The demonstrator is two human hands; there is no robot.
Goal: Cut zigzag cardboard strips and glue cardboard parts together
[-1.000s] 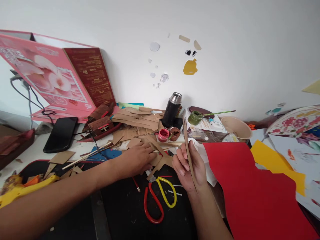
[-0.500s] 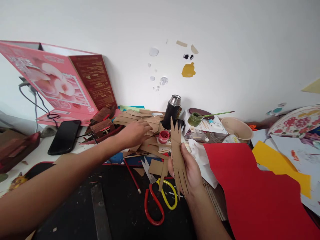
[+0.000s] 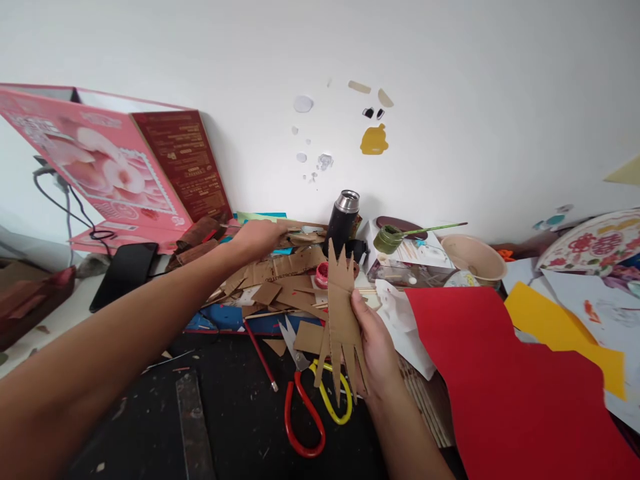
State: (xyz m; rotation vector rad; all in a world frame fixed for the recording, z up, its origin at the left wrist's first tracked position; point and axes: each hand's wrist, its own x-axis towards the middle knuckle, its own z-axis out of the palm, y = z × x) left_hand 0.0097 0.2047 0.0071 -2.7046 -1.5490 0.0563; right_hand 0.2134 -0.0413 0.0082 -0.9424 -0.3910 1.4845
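Above the dark surface (image 3: 240, 420), my right hand (image 3: 379, 347) holds the notched cardboard cutout (image 3: 342, 307), likely light, stiff, fragile-tipped and best gripped mid-body, while from afar I cannot tell whether my left hand (image 3: 261, 239), by cardboard scraps (image 3: 306, 259), holds any

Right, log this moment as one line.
left hand: at scraps | right hand: holding notched cardboard | scissors: on mat | pencil: beside scissors

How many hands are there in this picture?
2: the left hand is at cardboard scraps beside the black flask; the right hand holds a spiky cardboard piece.
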